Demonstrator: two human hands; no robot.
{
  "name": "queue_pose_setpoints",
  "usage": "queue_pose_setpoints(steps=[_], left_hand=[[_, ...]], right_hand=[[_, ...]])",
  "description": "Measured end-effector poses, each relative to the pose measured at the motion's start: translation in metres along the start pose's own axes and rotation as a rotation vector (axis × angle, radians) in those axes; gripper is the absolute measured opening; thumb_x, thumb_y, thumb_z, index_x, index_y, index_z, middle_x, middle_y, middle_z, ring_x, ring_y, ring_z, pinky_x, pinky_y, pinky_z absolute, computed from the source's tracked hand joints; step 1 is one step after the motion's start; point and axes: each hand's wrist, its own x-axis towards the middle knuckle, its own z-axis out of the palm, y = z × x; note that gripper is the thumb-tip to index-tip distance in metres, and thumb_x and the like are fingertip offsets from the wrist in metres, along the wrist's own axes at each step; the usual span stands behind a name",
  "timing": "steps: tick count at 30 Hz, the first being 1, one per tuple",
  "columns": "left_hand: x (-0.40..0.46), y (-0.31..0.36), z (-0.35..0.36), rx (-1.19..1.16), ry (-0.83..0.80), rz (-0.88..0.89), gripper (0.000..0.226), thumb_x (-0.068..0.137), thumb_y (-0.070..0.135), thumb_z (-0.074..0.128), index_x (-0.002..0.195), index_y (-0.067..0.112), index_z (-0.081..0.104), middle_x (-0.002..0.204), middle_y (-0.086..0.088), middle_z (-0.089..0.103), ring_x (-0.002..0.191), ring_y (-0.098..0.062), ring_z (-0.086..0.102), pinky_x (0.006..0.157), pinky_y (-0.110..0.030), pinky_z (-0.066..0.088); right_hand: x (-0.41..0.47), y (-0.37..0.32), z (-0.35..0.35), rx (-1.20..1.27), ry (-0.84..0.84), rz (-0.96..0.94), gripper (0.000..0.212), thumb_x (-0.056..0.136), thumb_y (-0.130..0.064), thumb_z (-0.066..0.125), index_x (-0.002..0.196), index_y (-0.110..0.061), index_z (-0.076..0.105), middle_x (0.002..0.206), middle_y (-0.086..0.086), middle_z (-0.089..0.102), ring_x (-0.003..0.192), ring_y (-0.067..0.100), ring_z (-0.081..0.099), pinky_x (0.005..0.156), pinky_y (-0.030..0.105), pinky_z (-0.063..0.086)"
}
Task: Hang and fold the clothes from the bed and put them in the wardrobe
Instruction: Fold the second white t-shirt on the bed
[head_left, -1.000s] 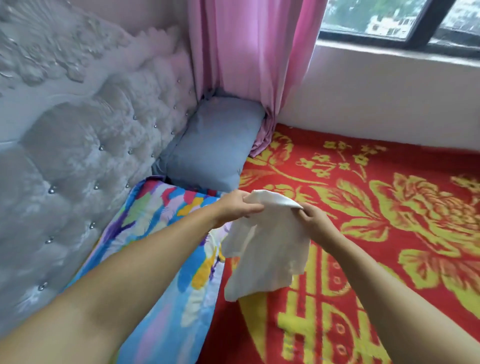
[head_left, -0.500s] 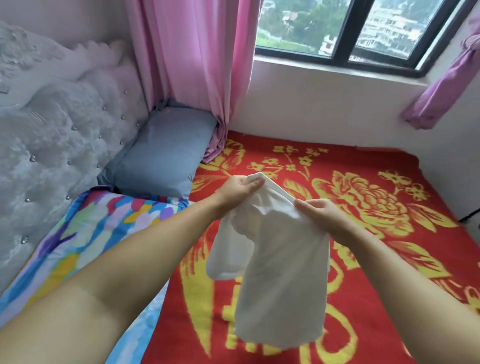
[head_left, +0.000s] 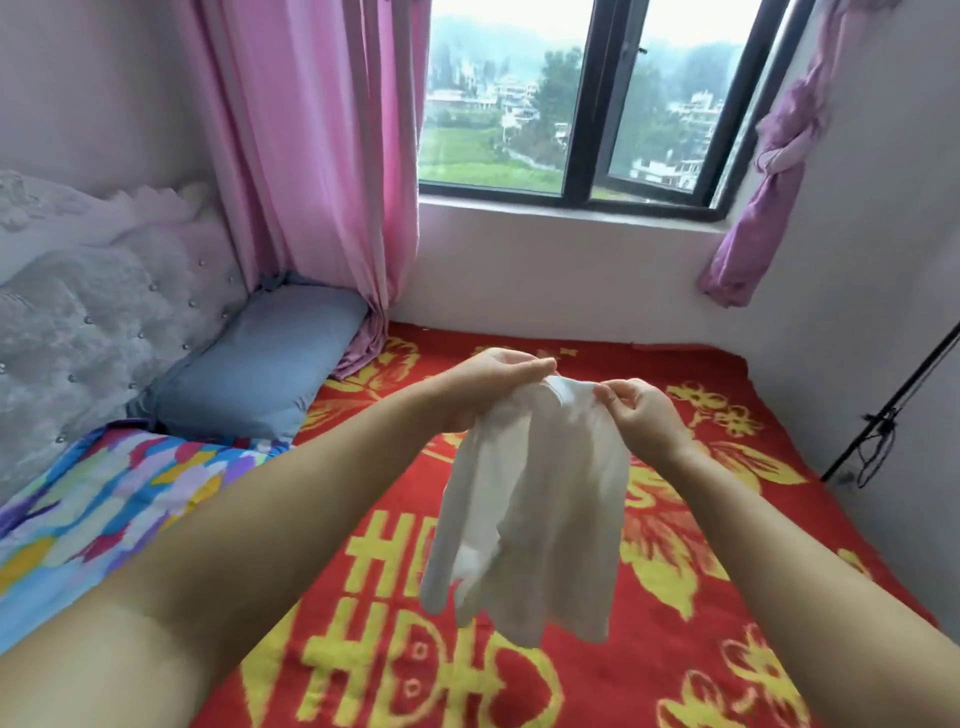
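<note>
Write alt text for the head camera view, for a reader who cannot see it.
Two bare hands, left hand and right hand, hold a white garment up by its top edge above a red and yellow blanket. A blue pillow, pink curtain and window lie beyond.

Large yellow double-happiness character 囍, woven into red bed blanket (head_left: 395, 597), seen upside down and partly hidden; no other legible text.

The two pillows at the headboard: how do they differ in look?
The far pillow is plain grey-blue; the near pillow is patterned in many bright colours. The far pillow lies in the corner, touching the pink curtain; the near one does not. Both lie against the headboard.
</note>
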Motion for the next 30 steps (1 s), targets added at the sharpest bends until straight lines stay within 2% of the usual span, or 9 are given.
queue_pose_setpoints(steps=[3,6,8,12,15,18,20,24,30], left_hand=[[0.003,0.033,0.022,0.402,0.122,0.094,0.013,0.09,0.022,0.064,0.098,0.014,0.07,0.1,-0.005,0.069,0.088,-0.015,0.064,0.078,-0.026,0.051],[0.003,0.061,0.044,0.418,0.175,0.142,0.018,0.089,0.023,0.065,0.097,0.008,0.067,0.088,-0.007,0.065,0.079,-0.017,0.059,0.071,-0.028,0.048],[0.002,0.079,0.063,0.352,0.133,0.172,0.03,0.086,0.034,0.069,0.099,0.007,0.065,0.086,-0.006,0.064,0.076,-0.016,0.059,0.071,-0.031,0.05],[0.003,0.104,0.081,0.876,0.174,0.295,0.05,0.079,0.053,0.068,0.099,0.008,0.064,0.096,-0.007,0.067,0.086,-0.02,0.062,0.071,-0.028,0.049],[0.001,0.113,0.075,0.954,0.046,0.256,0.048,0.083,0.051,0.066,0.097,0.005,0.068,0.089,-0.007,0.068,0.078,-0.019,0.062,0.067,-0.027,0.047],[0.001,0.113,0.062,1.021,0.046,0.245,0.042,0.079,0.05,0.07,0.081,0.008,0.07,0.064,0.003,0.057,0.057,-0.011,0.05,0.056,-0.02,0.04],[0.003,0.096,0.051,1.13,0.082,0.186,0.035,0.077,0.045,0.074,0.076,0.01,0.066,0.058,0.005,0.052,0.056,-0.013,0.048,0.054,-0.021,0.039],[-0.004,0.048,0.024,0.841,0.103,0.136,0.024,0.089,0.026,0.064,0.08,0.004,0.06,0.073,-0.002,0.051,0.065,-0.015,0.046,0.055,-0.025,0.035],[-0.019,0.09,-0.021,0.466,0.44,0.378,0.022,0.09,0.011,0.062,0.071,0.012,0.051,0.064,0.0,0.05,0.055,-0.01,0.045,0.051,-0.02,0.037]], right_hand=[[-0.006,-0.017,-0.044,0.271,0.018,-0.005,0.023,0.1,-0.024,0.049,0.107,-0.012,0.066,0.11,0.005,0.067,0.105,0.028,0.062,0.09,0.04,0.048],[-0.017,-0.044,-0.071,0.285,-0.382,-0.107,0.052,0.089,-0.047,0.06,0.134,-0.028,0.042,0.114,-0.006,0.068,0.106,0.006,0.063,0.087,0.022,0.051],[-0.024,-0.062,-0.071,0.171,-0.51,-0.15,0.057,0.084,-0.044,0.07,0.132,-0.031,0.042,0.107,-0.004,0.07,0.102,0.008,0.065,0.086,0.023,0.052],[-0.027,-0.07,-0.076,0.161,-0.218,-0.144,0.015,0.089,-0.023,0.065,0.098,-0.012,0.071,0.09,0.002,0.07,0.086,0.017,0.064,0.079,0.035,0.051],[-0.026,-0.07,-0.089,0.116,-0.189,-0.252,0.031,0.091,-0.019,0.058,0.06,-0.014,0.055,0.061,-0.007,0.045,0.061,0.011,0.039,0.057,0.03,0.034],[-0.027,-0.074,-0.094,0.046,-0.179,-0.298,0.027,0.091,-0.014,0.055,0.065,-0.008,0.057,0.063,-0.004,0.044,0.063,0.012,0.037,0.057,0.03,0.031],[-0.027,-0.075,-0.099,0.256,-0.163,-0.23,0.021,0.094,-0.013,0.056,0.077,-0.008,0.067,0.069,0.002,0.051,0.065,0.013,0.044,0.059,0.028,0.036],[-0.021,-0.078,-0.124,0.552,-0.209,-0.197,0.03,0.096,-0.014,0.054,0.075,-0.023,0.073,0.069,-0.004,0.065,0.062,0.007,0.059,0.057,0.019,0.048],[-0.014,-0.05,-0.146,0.138,-0.226,0.011,0.02,0.097,-0.014,0.055,0.084,-0.01,0.069,0.084,0.013,0.058,0.073,0.022,0.052,0.067,0.03,0.042]])
